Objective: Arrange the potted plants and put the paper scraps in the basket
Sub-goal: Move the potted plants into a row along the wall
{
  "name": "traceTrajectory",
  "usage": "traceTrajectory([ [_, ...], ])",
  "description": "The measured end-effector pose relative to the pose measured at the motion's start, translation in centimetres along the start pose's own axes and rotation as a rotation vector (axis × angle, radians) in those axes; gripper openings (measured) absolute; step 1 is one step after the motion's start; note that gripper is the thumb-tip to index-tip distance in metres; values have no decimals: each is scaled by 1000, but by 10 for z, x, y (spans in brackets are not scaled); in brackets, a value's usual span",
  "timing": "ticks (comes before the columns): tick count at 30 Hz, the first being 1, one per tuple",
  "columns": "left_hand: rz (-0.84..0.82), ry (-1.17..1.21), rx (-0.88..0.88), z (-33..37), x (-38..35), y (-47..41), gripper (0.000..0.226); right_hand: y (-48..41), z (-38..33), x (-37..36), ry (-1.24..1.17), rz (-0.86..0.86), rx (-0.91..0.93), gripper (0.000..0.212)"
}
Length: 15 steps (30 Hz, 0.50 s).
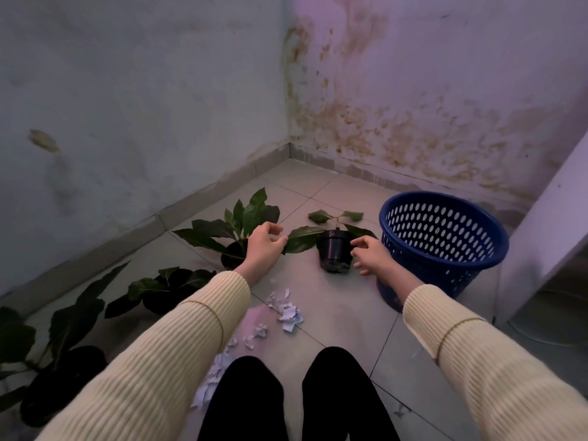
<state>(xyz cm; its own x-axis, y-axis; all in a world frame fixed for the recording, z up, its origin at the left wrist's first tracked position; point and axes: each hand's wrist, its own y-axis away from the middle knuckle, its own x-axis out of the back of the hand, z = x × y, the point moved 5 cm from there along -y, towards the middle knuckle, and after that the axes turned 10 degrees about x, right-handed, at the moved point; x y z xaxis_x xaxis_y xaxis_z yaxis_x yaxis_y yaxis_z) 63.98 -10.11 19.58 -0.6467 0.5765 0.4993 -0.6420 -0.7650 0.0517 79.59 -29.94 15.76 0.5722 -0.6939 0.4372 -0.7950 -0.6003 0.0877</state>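
Hands [264, 245] [372, 254], grip open, flank small plant pot [334, 252]; blue basket [445, 249] beside.

The tiled floor [337, 316] carries a small black pot [334, 253] between the fingers of both hands, and a blue basket [445, 243] just right of the right fingers. Three potted plants [235, 230] line the wall left of the left fingers, with paper scraps [288, 311] nearer the knees.

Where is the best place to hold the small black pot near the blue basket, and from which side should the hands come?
Probably the small black pot is best held by its round wall, just under the rim, one hand on each side. The left hand and right hand are open beside it already. Its leaves spread wide from a thin stem, so lifting by the plant would likely damage it.
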Motion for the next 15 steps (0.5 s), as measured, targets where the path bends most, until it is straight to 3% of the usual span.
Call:
traceTrajectory([
  [7,-79,54,103,-10,-30,-32,19,-19,24,-9,-32,-2,-75,29],
  [15,-261,75,274,-35,-112,-83,18,-68,76,-15,-94,26,-257,32],
])
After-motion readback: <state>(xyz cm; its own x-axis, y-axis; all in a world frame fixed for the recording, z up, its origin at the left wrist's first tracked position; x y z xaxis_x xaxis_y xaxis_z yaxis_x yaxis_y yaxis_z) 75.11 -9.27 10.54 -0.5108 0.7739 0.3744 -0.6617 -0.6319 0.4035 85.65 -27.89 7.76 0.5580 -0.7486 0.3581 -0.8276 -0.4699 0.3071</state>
